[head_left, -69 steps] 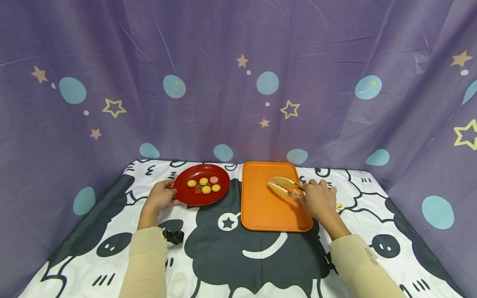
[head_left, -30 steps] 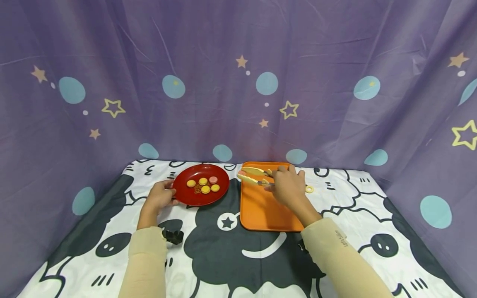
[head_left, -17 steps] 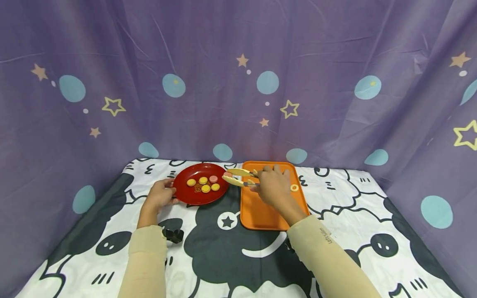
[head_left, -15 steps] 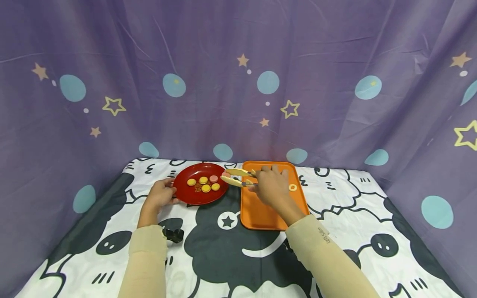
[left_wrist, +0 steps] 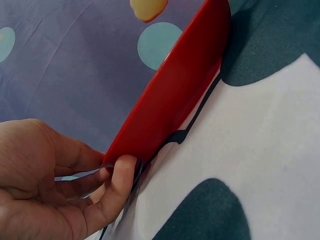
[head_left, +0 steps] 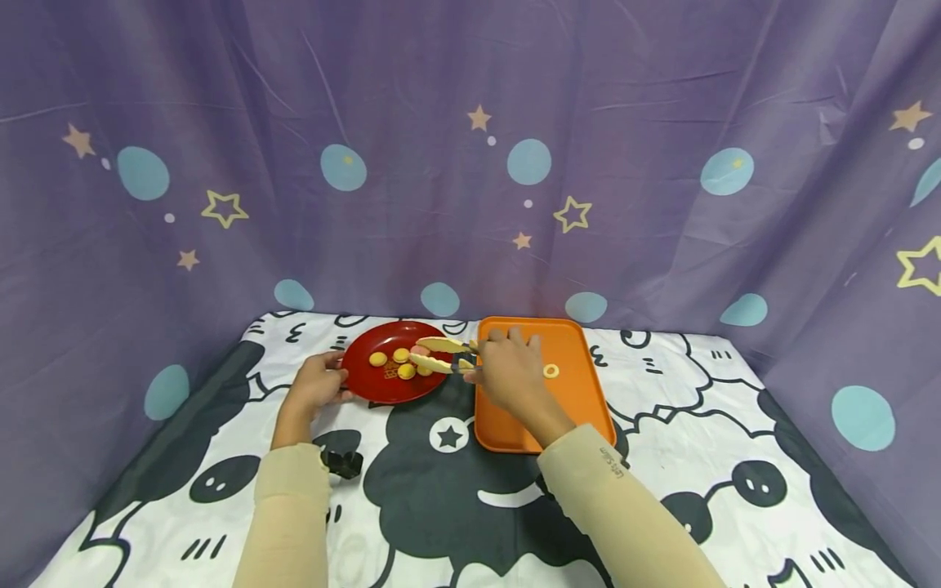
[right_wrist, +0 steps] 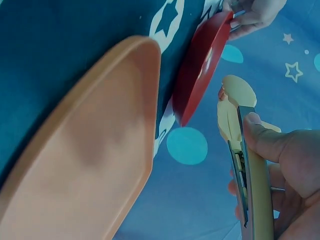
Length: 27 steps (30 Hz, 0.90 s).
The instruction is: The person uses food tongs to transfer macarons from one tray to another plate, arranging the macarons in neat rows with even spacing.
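My left hand [head_left: 316,385] pinches the left rim of a red plate [head_left: 360,380], thumb above and fingers below, as the left wrist view also shows. Several small round yellow pieces [head_left: 378,359], like toy macarons, lie on the plate. With my right hand [head_left: 510,376] I grip a pair of tongs [head_left: 441,345] with cream-coloured tips, which reach over the plate's right side. A pink piece [right_wrist: 220,93] sits between the tips in the right wrist view. The pink piece lying on the plate is hidden or overlapped by the tips in the head view.
An orange tray [head_left: 544,425] lies right of the plate, beneath my right forearm and hand. The cream pull ring [head_left: 550,371] of the tongs shows over it. A patterned cloth [head_left: 441,523] covers the table, and a purple curtain [head_left: 412,106] hangs behind.
My right hand has carried the tongs with the pink piece leftward from above the orange tray to above the plate. My left hand and the plate have stayed in place.
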Tool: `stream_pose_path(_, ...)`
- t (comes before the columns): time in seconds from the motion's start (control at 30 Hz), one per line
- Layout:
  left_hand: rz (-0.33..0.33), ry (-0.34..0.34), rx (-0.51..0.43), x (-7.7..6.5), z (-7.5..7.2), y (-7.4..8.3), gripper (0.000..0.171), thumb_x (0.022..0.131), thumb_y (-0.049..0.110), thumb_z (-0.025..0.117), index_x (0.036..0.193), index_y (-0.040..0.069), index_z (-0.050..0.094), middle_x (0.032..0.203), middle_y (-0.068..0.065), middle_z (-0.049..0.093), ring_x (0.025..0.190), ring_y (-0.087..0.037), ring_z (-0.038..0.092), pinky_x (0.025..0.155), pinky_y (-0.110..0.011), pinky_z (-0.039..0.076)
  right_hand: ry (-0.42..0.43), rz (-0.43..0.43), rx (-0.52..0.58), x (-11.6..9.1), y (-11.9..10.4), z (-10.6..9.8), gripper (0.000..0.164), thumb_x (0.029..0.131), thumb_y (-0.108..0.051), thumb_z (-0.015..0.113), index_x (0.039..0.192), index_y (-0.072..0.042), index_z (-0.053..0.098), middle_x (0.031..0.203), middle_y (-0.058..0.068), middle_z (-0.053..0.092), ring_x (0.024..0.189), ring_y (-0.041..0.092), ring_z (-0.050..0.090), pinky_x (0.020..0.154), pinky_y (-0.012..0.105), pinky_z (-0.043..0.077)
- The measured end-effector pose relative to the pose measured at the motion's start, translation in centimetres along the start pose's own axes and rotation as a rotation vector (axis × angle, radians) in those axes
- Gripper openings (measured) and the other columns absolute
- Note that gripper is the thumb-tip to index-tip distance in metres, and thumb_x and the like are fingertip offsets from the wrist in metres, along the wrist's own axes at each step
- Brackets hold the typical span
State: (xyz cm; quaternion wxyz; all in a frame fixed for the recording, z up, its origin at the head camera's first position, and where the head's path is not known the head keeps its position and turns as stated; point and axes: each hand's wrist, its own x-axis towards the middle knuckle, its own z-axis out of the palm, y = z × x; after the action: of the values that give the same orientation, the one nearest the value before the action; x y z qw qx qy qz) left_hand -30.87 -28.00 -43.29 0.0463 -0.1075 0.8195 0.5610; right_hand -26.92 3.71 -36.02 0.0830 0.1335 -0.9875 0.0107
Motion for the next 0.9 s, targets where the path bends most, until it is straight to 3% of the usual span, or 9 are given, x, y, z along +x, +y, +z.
stream_pose_path(0.7,-0.008,0.009,0.018,0.2,0.0,-0.1,0.056,0.104,0.001,0.042,0.158,-0.001,0.031,0.146,-0.025,0.042,0.078,-0.019,0.063,0.067,-0.03,0.062,-0.033,-0.025,0.008,1.3,-3.7,2.0,0.046,0.088,-0.058,0.072,0.113,-0.019,0.074,0.107,-0.002,0.06,0.1,0.023,0.044,0.08,0.041,0.036)
stream_pose_path(0.9,-0.014,0.007,0.011,0.2,-0.1,-0.1,0.055,0.104,0.002,0.042,0.158,0.0,0.032,0.146,-0.024,0.041,0.079,-0.02,0.064,0.068,-0.03,0.062,-0.033,-0.026,0.01,1.5,-4.2,2.7,0.049,0.087,-0.057,0.074,0.118,-0.019,0.074,0.105,-0.002,0.06,0.098,0.023,0.045,0.081,0.041,0.037)
